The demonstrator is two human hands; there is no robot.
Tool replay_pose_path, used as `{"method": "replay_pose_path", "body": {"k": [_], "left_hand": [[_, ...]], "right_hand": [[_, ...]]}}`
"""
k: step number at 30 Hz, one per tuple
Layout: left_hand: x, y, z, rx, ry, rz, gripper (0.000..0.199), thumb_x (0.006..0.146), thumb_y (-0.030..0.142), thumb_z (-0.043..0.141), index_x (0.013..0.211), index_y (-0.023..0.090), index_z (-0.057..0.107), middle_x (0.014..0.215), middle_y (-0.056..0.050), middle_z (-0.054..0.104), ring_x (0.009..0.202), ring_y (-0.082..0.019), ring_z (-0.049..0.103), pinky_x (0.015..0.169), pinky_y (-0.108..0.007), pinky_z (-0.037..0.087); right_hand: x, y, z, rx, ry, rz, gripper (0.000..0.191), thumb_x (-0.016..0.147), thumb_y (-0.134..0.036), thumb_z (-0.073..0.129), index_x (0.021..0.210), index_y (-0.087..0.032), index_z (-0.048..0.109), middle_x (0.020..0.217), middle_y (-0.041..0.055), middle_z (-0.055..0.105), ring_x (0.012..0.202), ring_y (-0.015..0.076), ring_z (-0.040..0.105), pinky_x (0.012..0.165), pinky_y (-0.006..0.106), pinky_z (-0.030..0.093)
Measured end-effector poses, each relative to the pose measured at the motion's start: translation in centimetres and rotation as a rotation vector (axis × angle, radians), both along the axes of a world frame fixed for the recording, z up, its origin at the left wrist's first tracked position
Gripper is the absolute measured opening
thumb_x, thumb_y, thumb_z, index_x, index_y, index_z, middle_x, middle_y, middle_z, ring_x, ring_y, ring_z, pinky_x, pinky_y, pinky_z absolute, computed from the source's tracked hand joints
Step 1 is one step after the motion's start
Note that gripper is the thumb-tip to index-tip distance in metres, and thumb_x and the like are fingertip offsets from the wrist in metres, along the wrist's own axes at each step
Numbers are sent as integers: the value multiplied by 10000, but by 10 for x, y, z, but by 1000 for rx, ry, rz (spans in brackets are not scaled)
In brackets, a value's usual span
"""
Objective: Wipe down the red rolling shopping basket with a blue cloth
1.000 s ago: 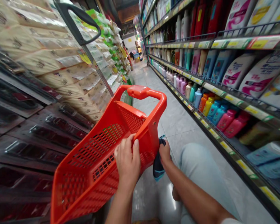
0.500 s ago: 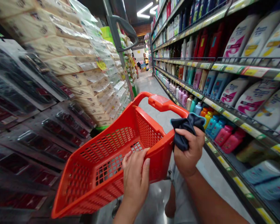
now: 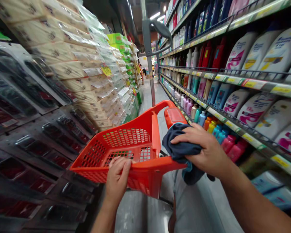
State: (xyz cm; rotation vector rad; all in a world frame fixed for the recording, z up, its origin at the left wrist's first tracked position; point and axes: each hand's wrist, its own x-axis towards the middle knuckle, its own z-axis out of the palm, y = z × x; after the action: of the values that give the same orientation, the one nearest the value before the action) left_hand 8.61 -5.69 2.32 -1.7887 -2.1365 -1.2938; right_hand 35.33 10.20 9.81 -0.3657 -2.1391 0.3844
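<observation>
A red plastic mesh shopping basket [image 3: 126, 139] hangs in front of me, tilted, with nothing visible inside. Its raised orange-red handle grip [image 3: 174, 116] points away from me. My left hand [image 3: 116, 179] is shut around the basket's near rim, fingers curled over the edge. My right hand [image 3: 203, 145] lies over a crumpled dark navy cloth [image 3: 180, 145] with a lighter blue edge, holding it at the basket's right corner. Part of the cloth hangs below the rim.
A grey pole with a black loop handle [image 3: 149, 42] rises beyond the basket. Wrapped tissue packs [image 3: 82, 77] and dark packaged goods [image 3: 38, 97] line the left. Bottle-filled shelves [image 3: 208, 84] line the right. A tiled aisle [image 3: 155, 94] runs ahead between them.
My right hand has moved rightward and now lies flatter over the cloth. The basket has turned and dropped lower, and my left hand has shifted onto its near rim.
</observation>
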Motion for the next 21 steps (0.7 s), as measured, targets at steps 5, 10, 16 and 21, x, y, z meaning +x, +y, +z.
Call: {"method": "replay_pose_path", "body": {"k": [5, 10, 16, 21], "left_hand": [[-9, -3, 5, -8, -53, -13, 372, 962, 431, 459, 751, 224, 685, 779, -26, 711, 834, -189, 662, 862, -335, 496], [-13, 1, 6, -17, -106, 41, 458, 958, 490, 446, 630, 215, 607, 667, -14, 629, 697, -169, 610, 779, -307, 503], [-33, -7, 10, 12, -161, 137, 553, 967, 544, 404, 535, 217, 511, 602, -14, 574, 656, -169, 577, 705, -296, 502], [-9, -48, 20, 117, -233, 289, 404, 958, 524, 456, 779, 232, 669, 825, -23, 704, 813, -198, 663, 787, -312, 546]], "right_hand": [[-14, 47, -5, -100, 146, -192, 233, 801, -154, 596, 945, -236, 761, 971, 48, 737, 955, 230, 667, 907, 408, 503], [-17, 31, 2, -19, 4, -37, 290, 776, -116, 596, 959, -267, 764, 1003, 32, 733, 1020, 229, 650, 951, 410, 503], [-27, 56, 12, -64, -55, -151, 261, 766, -126, 590, 932, -222, 768, 970, 54, 730, 950, 229, 667, 898, 394, 519], [-36, 21, 19, -42, -149, -31, 298, 779, -112, 574, 993, -232, 743, 1039, 55, 709, 995, 231, 642, 912, 401, 501]]}}
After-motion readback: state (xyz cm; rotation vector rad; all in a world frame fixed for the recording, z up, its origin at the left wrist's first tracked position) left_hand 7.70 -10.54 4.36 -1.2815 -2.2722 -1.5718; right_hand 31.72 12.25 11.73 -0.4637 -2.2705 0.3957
